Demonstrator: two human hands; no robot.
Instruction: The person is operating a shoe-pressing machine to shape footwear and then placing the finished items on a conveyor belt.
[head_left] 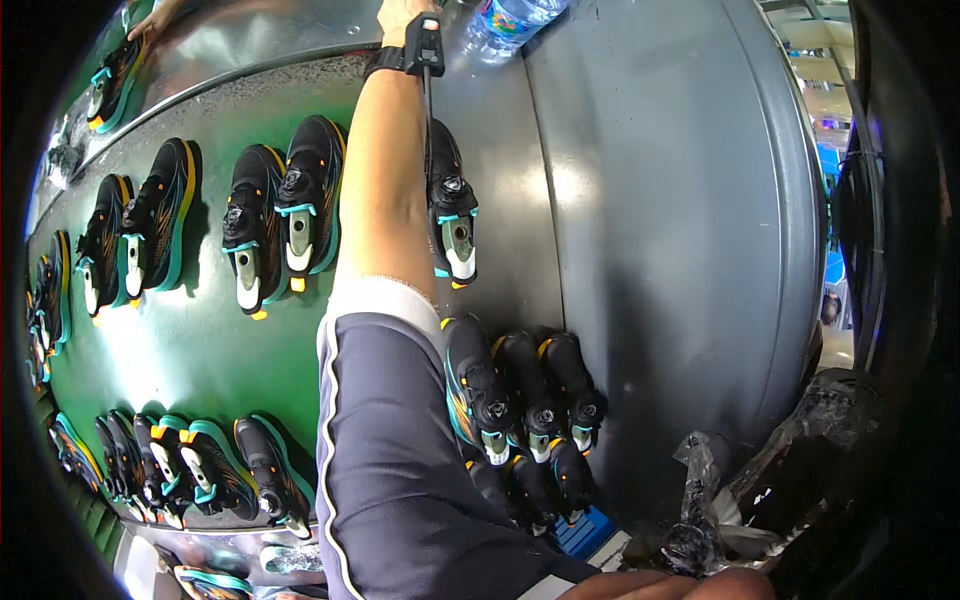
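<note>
My left arm, in a dark sleeve with a white cuff, stretches to the far edge. My left hand (pixel 400 14) is cut off at the top edge, so its fingers and anything in them are hidden; a black strapped device (pixel 424 45) is on the wrist. A clear water bottle (pixel 508 25) lies just right of that hand. Beneath the forearm, partly covered, is a black sneaker (pixel 456 215) with a dial closure. At the bottom edge, part of my right hand or forearm (pixel 685 585) shows, with no fingers readable, near crumpled clear plastic (pixel 700 500).
Pairs of black sneakers (pixel 255 225) with teal and orange trim lie on a green belt (pixel 200 350) to the left. Several more shoes (pixel 520 390) stand in rows on the grey metal surface (pixel 660 200). At the far left, another person's hand (pixel 150 22) is near a shoe (pixel 115 85).
</note>
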